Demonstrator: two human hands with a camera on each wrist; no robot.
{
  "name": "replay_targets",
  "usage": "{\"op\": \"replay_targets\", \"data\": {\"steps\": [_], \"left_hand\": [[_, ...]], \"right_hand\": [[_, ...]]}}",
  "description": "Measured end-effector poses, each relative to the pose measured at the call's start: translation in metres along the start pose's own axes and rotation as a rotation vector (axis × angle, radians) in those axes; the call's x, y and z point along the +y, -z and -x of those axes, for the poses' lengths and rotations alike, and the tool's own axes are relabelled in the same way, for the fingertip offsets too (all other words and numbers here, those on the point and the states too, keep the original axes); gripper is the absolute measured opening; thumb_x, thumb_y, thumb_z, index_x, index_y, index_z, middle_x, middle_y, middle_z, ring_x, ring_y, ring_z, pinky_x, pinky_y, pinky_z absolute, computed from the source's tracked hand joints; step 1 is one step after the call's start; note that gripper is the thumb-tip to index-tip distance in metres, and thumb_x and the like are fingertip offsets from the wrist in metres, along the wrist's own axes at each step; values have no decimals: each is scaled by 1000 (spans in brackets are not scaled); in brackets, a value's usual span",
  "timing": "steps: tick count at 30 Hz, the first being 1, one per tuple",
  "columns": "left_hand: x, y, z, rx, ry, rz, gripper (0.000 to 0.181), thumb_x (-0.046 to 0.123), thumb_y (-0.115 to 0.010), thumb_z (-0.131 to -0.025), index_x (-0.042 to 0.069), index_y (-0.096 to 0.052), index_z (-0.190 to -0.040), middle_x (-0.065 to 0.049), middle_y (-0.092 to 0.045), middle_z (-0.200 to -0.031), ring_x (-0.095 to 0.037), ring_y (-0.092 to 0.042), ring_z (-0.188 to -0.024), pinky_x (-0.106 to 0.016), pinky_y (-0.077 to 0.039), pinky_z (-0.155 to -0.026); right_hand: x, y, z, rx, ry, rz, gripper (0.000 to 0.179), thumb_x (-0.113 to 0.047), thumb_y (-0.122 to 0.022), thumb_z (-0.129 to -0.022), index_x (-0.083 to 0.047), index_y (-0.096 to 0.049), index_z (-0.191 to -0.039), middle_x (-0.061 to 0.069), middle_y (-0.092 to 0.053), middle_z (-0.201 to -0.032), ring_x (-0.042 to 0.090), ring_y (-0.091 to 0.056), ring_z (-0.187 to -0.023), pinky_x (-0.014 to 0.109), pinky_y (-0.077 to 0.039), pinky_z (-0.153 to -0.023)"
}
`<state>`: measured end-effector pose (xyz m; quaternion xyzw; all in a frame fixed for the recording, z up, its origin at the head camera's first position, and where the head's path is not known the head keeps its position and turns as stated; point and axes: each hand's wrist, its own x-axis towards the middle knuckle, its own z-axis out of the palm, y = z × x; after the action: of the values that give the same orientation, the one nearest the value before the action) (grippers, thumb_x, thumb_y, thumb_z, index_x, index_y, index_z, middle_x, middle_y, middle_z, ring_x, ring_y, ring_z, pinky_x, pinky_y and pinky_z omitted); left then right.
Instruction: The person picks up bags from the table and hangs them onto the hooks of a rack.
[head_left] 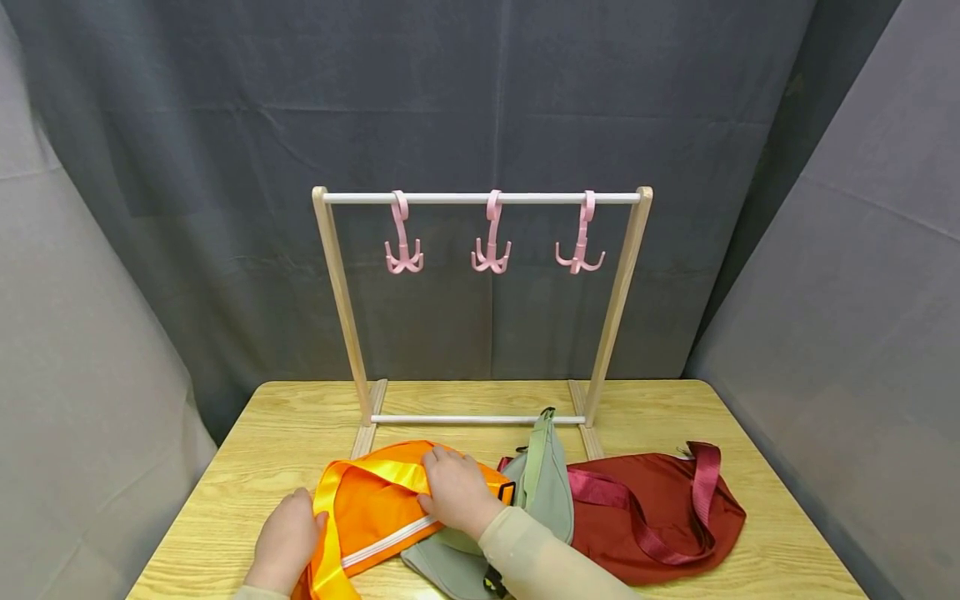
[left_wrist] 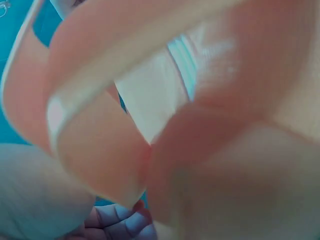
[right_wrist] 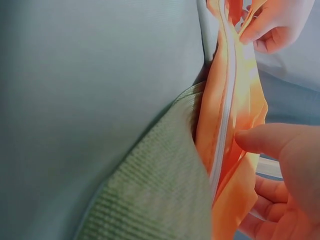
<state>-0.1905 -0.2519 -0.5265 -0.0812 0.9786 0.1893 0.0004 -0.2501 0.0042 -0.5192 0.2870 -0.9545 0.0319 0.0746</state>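
Note:
An orange zip bag [head_left: 388, 508] with a yellow strap [head_left: 327, 533] and a white zipper lies at the front left of the table. My left hand [head_left: 288, 537] grips its left edge beside the strap; the right wrist view shows that hand [right_wrist: 280, 22] pinching the cloth. Along its upper right side, my right hand [head_left: 459, 490] holds the bag, thumb on the front and fingers behind. Close up in the left wrist view, the bag's cloth [left_wrist: 100, 145] hides most of the scene. A grey-green bag [head_left: 555, 483] overlaps the orange one beneath my right forearm.
A dark red bag [head_left: 645, 517] with a crimson strap lies at the right. Behind the bags stands a wooden rack [head_left: 619, 300] with a white top bar [head_left: 450, 198]. Three pink hooks [head_left: 491, 237] hang from that bar. Grey cloth [head_left: 225, 167] surrounds the wooden table [head_left: 247, 454].

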Motion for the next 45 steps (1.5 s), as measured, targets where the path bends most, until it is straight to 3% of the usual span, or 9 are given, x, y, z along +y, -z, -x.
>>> {"op": "replay_targets", "data": {"steps": [8,19,28,35,41,45], "left_hand": [[-1,2,-2,10,19,32,26,8,-69,-95,-12,-56,-104,-15,-62,-82,-27,-62,-73,-48,-56,-72],[2,7,-3,-6,38,70,25,7,-65,-98,-10,-54,-112,-16,-66,-86,-24,-64,-76,-47,-59,-77],[1,10,-1,44,26,92,21,6,-64,-98,-8,-55,-110,-15,-67,-87,-25,-66,-78,-47,-58,-75],[5,15,-1,42,52,109,19,7,-63,-99,-6,-55,-110,-13,-67,-87,-23,-63,-76,-44,-58,-74],[7,15,0,84,53,113,25,7,-64,-99,-8,-58,-117,-20,-71,-99,-25,-65,-80,-47,-59,-79],[8,17,1,120,46,119,25,7,-65,-98,-8,-59,-118,-19,-71,-98,-24,-63,-77,-46,-59,-78]], "right_hand": [[1,1,0,-27,-14,-55,45,-43,-76,-91,-11,-62,-119,3,-64,-110,20,-65,-98,42,-57,-88],[4,6,3,3,-12,-100,43,-40,-76,-89,-11,-63,-117,3,-65,-109,19,-66,-94,40,-57,-83],[9,11,6,-17,-38,-200,47,-41,-76,-91,-11,-62,-124,3,-63,-112,19,-62,-93,42,-56,-88],[14,19,11,36,-20,-233,46,-38,-76,-91,-11,-61,-124,1,-63,-111,17,-60,-90,40,-55,-84],[16,20,15,77,-1,-234,43,-37,-75,-92,-11,-61,-123,1,-63,-110,17,-61,-90,39,-56,-84],[18,22,16,75,1,-252,41,-35,-73,-92,-12,-60,-124,0,-63,-110,15,-60,-90,39,-55,-85]]}}
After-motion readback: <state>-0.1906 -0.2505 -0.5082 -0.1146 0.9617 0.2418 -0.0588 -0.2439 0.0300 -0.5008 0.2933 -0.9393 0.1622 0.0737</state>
